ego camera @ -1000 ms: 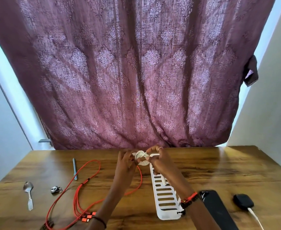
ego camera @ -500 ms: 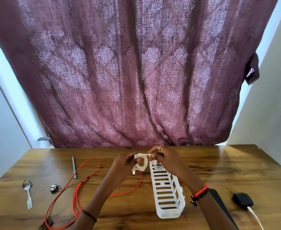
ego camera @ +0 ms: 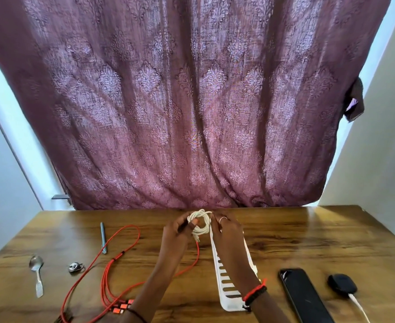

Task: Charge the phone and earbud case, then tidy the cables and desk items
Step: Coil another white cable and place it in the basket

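Left hand [ego camera: 176, 231] and right hand [ego camera: 226, 231] together pinch a coiled white cable [ego camera: 200, 223] above the far end of a slotted white plastic tray [ego camera: 224, 287] on the grained wooden desk [ego camera: 308, 241]. At 4 o'clock lie a glossy black phone [ego camera: 303, 297] and a rounded dark earbud case [ego camera: 342, 283], the case with a white lead attached; at 8 o'clock sprawls a looped red cable [ego camera: 112, 264]. What the tray contains cannot be told.

No legible text, label, brand, number or sign appears in the head view. The black glossy slab phone [ego camera: 304, 296] shows a dark blank screen, and the black rounded earbud case [ego camera: 342, 283], the white slotted plastic tray [ego camera: 226, 290] and the patterned maroon curtain [ego camera: 192, 101] bear no readable markings.
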